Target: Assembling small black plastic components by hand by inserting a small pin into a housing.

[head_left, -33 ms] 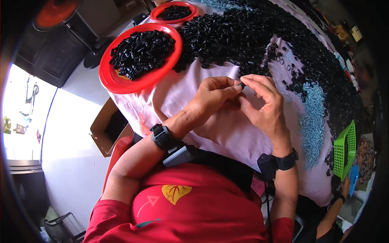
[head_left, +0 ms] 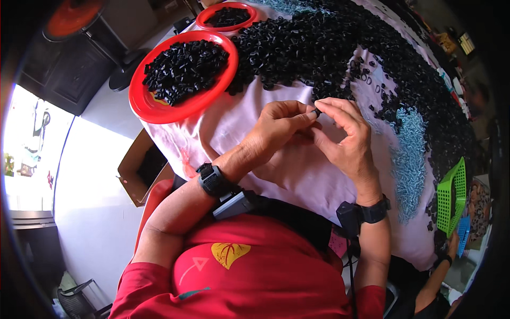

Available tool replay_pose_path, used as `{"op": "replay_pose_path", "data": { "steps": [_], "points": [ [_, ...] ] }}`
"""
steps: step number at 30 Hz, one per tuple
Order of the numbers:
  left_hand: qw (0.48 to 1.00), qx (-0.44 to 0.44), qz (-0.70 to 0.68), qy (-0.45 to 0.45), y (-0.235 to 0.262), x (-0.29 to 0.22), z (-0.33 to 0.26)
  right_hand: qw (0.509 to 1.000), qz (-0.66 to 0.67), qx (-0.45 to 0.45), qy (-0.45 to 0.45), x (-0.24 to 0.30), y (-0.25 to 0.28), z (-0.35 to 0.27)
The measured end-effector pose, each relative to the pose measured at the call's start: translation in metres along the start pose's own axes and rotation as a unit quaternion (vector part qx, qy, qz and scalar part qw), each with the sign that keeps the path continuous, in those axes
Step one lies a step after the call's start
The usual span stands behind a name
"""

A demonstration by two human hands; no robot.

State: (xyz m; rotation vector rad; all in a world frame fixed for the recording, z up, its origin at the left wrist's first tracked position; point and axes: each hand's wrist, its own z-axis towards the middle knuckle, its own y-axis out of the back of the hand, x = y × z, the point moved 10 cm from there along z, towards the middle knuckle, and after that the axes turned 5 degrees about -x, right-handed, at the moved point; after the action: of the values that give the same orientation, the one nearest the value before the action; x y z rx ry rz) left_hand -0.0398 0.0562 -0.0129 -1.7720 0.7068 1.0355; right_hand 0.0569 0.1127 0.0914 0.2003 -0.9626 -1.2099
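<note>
Small black piece (head_left: 316,112) sits pinched between left hand (head_left: 276,127) and right hand (head_left: 345,135) fingertips, over the pink cloth (head_left: 297,175). Loosen that pinch and it likely drops into the black pile (head_left: 319,48), lost among lookalikes.

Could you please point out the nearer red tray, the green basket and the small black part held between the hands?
nearer red tray (head_left: 159,109), head view, bare front rim.
green basket (head_left: 451,196), head view, mesh wall.
small black part (head_left: 316,112), head view, its visible end.

A small black piece (head_left: 316,112) is pinched between the left hand (head_left: 276,127) and the right hand (head_left: 345,135) over the pink-clothed table (head_left: 297,175), near its front edge.
</note>
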Motion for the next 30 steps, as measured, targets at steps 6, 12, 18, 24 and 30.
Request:
{"op": "replay_pose_path", "data": {
  "steps": [6,12,18,24,30],
  "points": [
    [1.000,0.018,0.021,-0.010,-0.005,0.002,0.003,1.000,-0.001,-0.024,0.010,-0.003,0.000,-0.003],
    [0.999,0.040,-0.027,0.005,-0.007,0.001,0.000,1.000,-0.005,-0.027,-0.016,0.000,0.001,0.000],
    [0.999,0.045,0.013,-0.002,-0.010,-0.001,-0.002,0.998,-0.015,-0.024,0.048,0.000,-0.002,-0.003],
    [0.995,0.083,-0.044,0.044,-0.015,0.009,-0.005,0.997,-0.028,-0.024,0.067,0.004,0.002,-0.001],
    [0.995,0.072,-0.019,0.064,-0.011,0.013,-0.007,0.992,-0.041,-0.008,0.118,0.009,-0.004,-0.004]
  ]
}}
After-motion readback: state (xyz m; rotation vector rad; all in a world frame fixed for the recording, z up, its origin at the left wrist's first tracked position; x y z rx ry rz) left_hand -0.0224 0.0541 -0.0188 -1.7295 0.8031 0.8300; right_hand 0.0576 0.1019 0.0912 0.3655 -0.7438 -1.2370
